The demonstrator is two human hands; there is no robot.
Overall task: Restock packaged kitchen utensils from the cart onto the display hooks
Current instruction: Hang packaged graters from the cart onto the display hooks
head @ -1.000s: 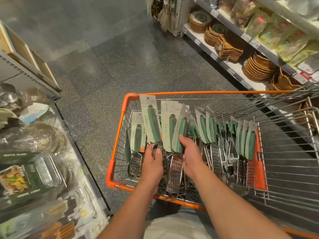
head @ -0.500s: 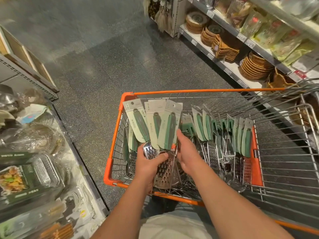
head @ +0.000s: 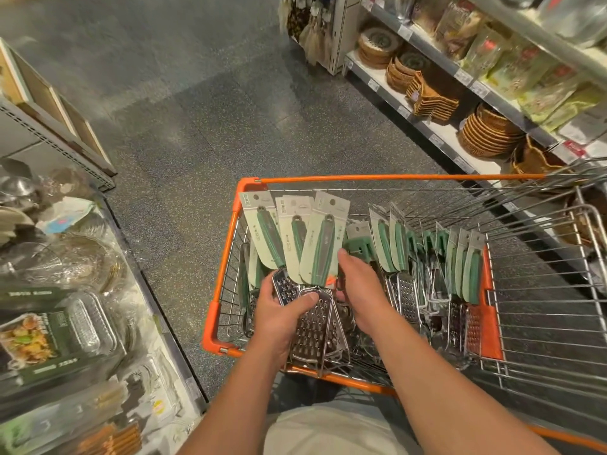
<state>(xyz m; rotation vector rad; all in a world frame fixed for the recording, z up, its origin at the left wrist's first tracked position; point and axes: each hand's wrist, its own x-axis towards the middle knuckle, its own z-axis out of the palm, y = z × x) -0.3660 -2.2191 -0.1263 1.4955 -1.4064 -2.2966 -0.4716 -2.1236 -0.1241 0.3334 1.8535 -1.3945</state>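
An orange-rimmed wire cart (head: 394, 177) stands in front of me, filled with packaged graters that have green handles on pale cards. My left hand (head: 277, 318) grips a fanned bunch of three graters (head: 315, 244) by their steel blades, thumb across the front one, cards pointing up and away. My right hand (head: 364, 290) sits just right of the bunch with relaxed fingers, its fingertips touching the right edge of the front card. More graters (head: 404, 284) stand upright in the cart to the right. No display hooks are in view.
A shelf on my left holds glass bowls (head: 75, 261) and boxed trays (head: 56, 336). Shelving on the right carries stacked woven baskets (head: 486, 133) and bagged goods. Speckled grey floor (head: 203, 110) stretches ahead of the cart.
My left hand gathered three graters into a fan and lifted them a little. My right hand let go of the card it held and now lies beside the bunch.
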